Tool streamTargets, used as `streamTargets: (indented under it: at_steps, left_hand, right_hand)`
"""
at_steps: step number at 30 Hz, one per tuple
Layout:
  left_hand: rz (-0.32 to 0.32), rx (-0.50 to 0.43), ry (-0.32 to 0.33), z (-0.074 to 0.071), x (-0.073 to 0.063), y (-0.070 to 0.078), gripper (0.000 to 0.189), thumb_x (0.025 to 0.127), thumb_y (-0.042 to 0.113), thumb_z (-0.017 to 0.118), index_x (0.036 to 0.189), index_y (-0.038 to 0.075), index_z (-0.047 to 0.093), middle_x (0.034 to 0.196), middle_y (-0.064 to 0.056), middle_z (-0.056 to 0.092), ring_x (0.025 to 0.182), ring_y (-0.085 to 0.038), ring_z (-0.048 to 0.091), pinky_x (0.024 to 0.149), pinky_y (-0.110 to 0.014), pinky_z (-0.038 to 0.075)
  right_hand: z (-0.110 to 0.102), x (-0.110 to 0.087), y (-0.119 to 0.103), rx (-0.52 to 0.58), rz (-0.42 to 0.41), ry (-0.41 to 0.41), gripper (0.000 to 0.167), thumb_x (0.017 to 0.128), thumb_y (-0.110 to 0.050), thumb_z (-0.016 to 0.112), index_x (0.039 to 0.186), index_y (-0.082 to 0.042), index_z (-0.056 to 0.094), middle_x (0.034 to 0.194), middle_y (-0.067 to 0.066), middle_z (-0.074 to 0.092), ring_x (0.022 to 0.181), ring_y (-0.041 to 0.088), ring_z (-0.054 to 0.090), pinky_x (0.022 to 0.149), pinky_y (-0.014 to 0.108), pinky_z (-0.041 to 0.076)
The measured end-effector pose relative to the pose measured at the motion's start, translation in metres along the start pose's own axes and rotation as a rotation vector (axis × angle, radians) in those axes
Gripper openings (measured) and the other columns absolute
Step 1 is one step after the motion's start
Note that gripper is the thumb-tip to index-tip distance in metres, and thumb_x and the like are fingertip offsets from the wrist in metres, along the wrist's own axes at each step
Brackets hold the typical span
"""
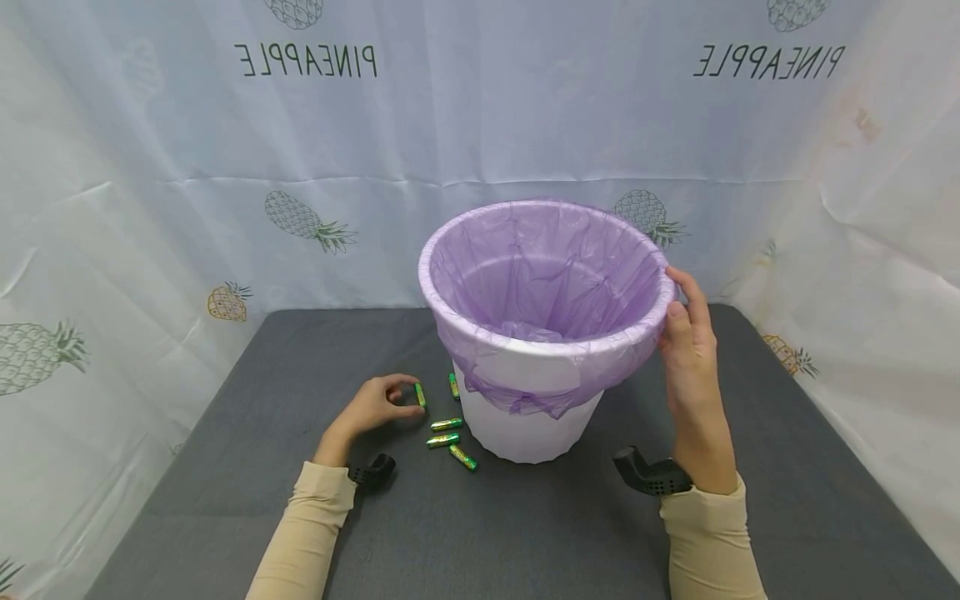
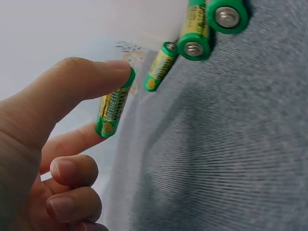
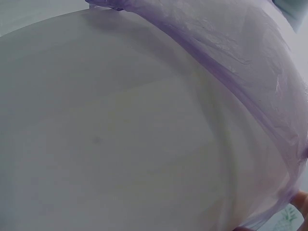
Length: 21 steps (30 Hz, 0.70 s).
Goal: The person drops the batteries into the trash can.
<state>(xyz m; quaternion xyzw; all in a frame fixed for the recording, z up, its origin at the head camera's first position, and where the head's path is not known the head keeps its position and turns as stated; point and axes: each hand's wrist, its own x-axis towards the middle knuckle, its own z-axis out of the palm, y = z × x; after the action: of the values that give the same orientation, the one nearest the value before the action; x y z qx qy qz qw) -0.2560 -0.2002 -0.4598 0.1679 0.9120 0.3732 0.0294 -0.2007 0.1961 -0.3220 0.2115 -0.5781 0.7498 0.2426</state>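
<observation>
"Head view first: where was the green-and-yellow cylindrical battery (image 1: 421,395)?"

"Pinched in the left hand (image 1: 375,404), thumb and forefinger parted by just the battery's length, one at each end. Its long axis pointed mostly away from the person."

"And the relation that mattered?"

"The round white plastic bin (image 1: 536,433), lined with a translucent purple bag (image 1: 517,279), stood to the right of that grip, its rim above the battery. Four loose green batteries (image 1: 446,424) lay by the bin's foot on the dark grey cloth (image 1: 262,467), nearer the left hand than the right hand (image 1: 688,358)."

"What was the right one doing?"

"It rested against the rim's right side, forefinger extended and thumb apart from it; I saw no pinch."

"Did the wrist views add anything?"

"Left wrist showed the printed label, metal terminals on the loose batteries and two curled fingers (image 2: 74,171) clear of the held one. Right wrist was mostly bin wall and draped bag. Only the head view looked inside the bin. Whether the held battery touched the cloth, I couldn't tell."
</observation>
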Motion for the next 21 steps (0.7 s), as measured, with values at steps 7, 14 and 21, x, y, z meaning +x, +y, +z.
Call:
streamTargets:
  at_steps: [7, 14, 21]
  left_hand:
    - [-0.013, -0.018, 0.027, -0.006, -0.002, 0.007, 0.049, 0.08, 0.027, 0.079, 0.121, 0.004, 0.064, 0.069, 0.004, 0.032, 0.058, -0.005, 0.029, 0.055, -0.022, 0.029]
    - [-0.022, -0.031, 0.042, -0.012, -0.004, 0.017, 0.05, 0.081, 0.026, 0.078, 0.123, 0.004, 0.063, 0.069, 0.003, 0.031, 0.058, -0.006, 0.028, 0.055, -0.022, 0.028]
    - [-0.028, -0.045, 0.06, -0.018, -0.005, 0.023, 0.051, 0.082, 0.028, 0.077, 0.125, 0.005, 0.062, 0.069, 0.003, 0.03, 0.058, -0.008, 0.027, 0.056, -0.023, 0.029]
  right_hand:
    - [0.0, 0.0, 0.0, -0.009, 0.012, 0.013, 0.036, 0.101, -0.023, 0.049, 0.137, -0.019, 0.048, 0.1, -0.006, 0.061, 0.087, 0.002, 0.058, 0.077, 0.017, 0.048]
    - [0.001, 0.0, -0.001, -0.02, 0.011, 0.02, 0.036, 0.101, -0.023, 0.049, 0.137, -0.018, 0.048, 0.098, -0.007, 0.062, 0.085, 0.002, 0.058, 0.076, 0.017, 0.048]
    - [0.0, 0.0, 0.001, -0.013, 0.018, 0.035, 0.037, 0.101, -0.023, 0.05, 0.138, -0.018, 0.047, 0.1, -0.006, 0.063, 0.087, 0.003, 0.058, 0.077, 0.017, 0.047]
